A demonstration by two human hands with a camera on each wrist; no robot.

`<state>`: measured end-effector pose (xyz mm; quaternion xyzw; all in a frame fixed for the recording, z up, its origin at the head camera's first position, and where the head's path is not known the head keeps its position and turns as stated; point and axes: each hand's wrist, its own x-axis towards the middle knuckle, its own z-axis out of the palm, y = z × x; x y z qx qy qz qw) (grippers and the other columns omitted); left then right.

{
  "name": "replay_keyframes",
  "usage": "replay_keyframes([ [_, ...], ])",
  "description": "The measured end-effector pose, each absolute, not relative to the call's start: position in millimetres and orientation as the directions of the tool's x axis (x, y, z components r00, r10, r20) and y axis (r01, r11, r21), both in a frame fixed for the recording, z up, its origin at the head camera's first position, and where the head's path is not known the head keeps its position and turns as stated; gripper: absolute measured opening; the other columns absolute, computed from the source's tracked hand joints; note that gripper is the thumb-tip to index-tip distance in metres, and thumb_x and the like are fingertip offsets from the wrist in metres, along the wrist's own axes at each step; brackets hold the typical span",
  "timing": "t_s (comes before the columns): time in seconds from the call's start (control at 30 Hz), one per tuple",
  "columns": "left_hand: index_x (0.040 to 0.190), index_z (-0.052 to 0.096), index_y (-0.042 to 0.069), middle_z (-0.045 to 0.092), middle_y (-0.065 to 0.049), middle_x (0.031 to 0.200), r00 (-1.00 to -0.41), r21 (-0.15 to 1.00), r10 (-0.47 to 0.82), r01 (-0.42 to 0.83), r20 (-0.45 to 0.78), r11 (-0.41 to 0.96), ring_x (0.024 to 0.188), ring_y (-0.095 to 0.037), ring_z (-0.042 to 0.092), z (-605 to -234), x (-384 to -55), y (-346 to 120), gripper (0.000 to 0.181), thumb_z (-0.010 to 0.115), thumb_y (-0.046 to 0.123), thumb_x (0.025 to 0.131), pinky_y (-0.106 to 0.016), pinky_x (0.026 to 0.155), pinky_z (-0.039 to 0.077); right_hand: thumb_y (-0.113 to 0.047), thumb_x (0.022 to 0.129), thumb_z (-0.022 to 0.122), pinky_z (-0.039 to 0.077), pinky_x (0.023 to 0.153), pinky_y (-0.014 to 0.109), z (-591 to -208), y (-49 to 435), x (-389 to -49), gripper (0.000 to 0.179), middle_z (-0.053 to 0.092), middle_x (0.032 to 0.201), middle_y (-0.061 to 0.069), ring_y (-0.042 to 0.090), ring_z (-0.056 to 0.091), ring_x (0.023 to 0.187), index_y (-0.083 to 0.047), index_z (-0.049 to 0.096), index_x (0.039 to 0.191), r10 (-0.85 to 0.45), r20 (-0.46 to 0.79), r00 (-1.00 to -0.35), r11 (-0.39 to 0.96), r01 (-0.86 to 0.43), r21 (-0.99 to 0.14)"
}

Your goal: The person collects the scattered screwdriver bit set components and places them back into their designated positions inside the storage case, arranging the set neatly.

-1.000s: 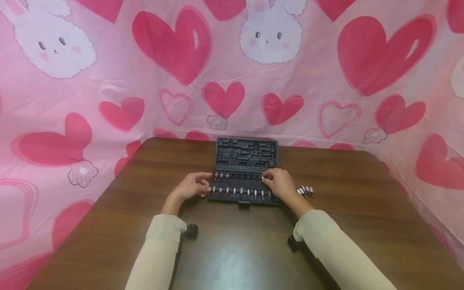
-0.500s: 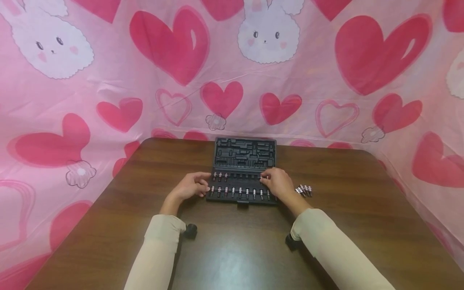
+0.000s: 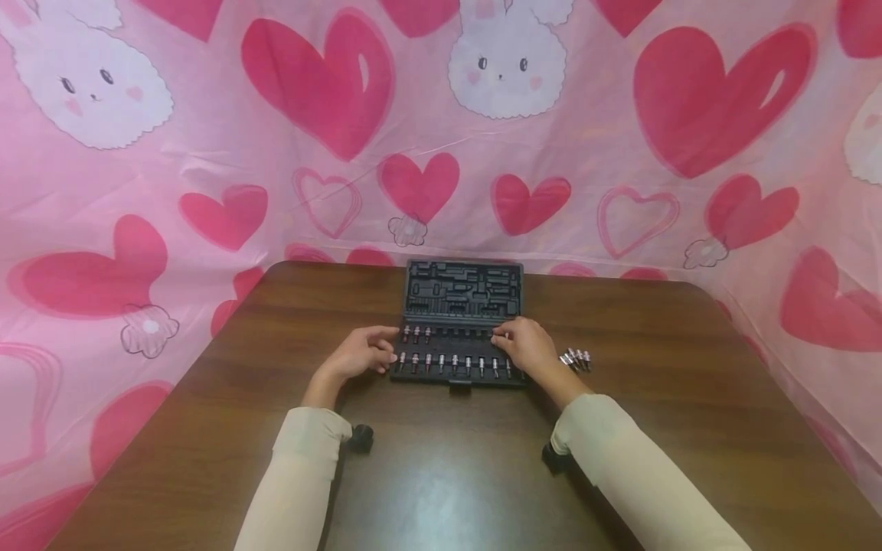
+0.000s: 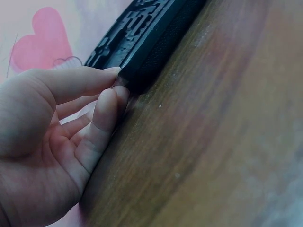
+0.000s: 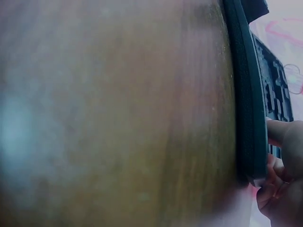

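Observation:
A black socket case (image 3: pixel 463 289) lies open on the table, its moulded lid raised at the back. Bit sockets (image 3: pixel 455 364) fill the front row, and three more bit sockets (image 3: pixel 416 334) stand at the left of the back row. My left hand (image 3: pixel 358 353) holds the case's left edge; in the left wrist view, index finger and thumb meet at its corner (image 4: pixel 147 61). With thumb and index finger, my right hand (image 3: pixel 530 348) pinches a small bit socket (image 3: pixel 494 332) at the back row's right end, mostly hidden by the fingertips.
Several loose bit sockets (image 3: pixel 577 359) lie together on the wooden table (image 3: pixel 441 459), right of the case and beside my right wrist. A pink curtain (image 3: pixel 427 99) with hearts and rabbits hangs behind the table and along both sides.
The head view has shifted slightly. Both hands keep their places at the case, and less of the bit socket shows at my right fingertips now.

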<state>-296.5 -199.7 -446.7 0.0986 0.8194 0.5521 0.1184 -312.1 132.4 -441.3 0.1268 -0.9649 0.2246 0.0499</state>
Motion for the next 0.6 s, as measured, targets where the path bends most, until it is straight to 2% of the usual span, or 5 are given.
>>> replay_keyframes([
  [0.13,0.136,0.052,-0.003,0.063,-0.015,0.091,-0.952,0.930,0.293,0.026,-0.089,0.367,0.073,-0.023,0.061,-449.2,-296.9,-199.9,0.051,0.065,-0.002,0.087,-0.034,0.065,0.057,-0.026,0.091,0.069,0.050,0.074,0.043,-441.5,136.1,-313.4,0.024,0.068,0.095,0.004,0.021,0.061,0.085,-0.013,0.075,0.110,-0.257,0.154,-0.954,0.851,-0.298,-0.432],
  [0.37,0.137,0.048,-0.008,0.063,-0.021,0.094,-0.946,0.929,0.313,0.035,-0.089,0.368,0.074,-0.026,0.061,-432.2,-286.1,-195.1,0.052,0.062,-0.004,0.088,-0.038,0.068,0.057,-0.024,0.089,0.071,0.045,0.065,0.037,-440.7,139.1,-315.3,0.026,0.061,0.081,0.001,0.018,0.054,0.074,-0.012,0.074,0.112,-0.278,0.129,-0.952,0.842,-0.306,-0.444],
  [0.5,0.137,0.048,-0.010,0.062,-0.023,0.096,-0.942,0.925,0.323,0.038,-0.093,0.379,0.076,-0.028,0.061,-417.3,-277.5,-192.9,0.051,0.061,-0.004,0.088,-0.040,0.072,0.057,-0.023,0.089,0.072,0.044,0.064,0.036,-440.4,137.7,-316.0,0.027,0.061,0.082,0.001,0.019,0.054,0.075,-0.013,0.073,0.113,-0.264,0.118,-0.957,0.837,-0.288,-0.466],
  [0.6,0.137,0.048,-0.009,0.063,-0.023,0.096,-0.943,0.923,0.320,0.038,-0.094,0.383,0.076,-0.028,0.061,-419.5,-279.0,-194.0,0.051,0.061,-0.004,0.088,-0.040,0.072,0.057,-0.023,0.088,0.073,0.045,0.064,0.036,-440.9,136.4,-316.7,0.027,0.061,0.082,0.002,0.019,0.054,0.075,-0.013,0.073,0.113,-0.259,0.125,-0.958,0.837,-0.287,-0.465],
])
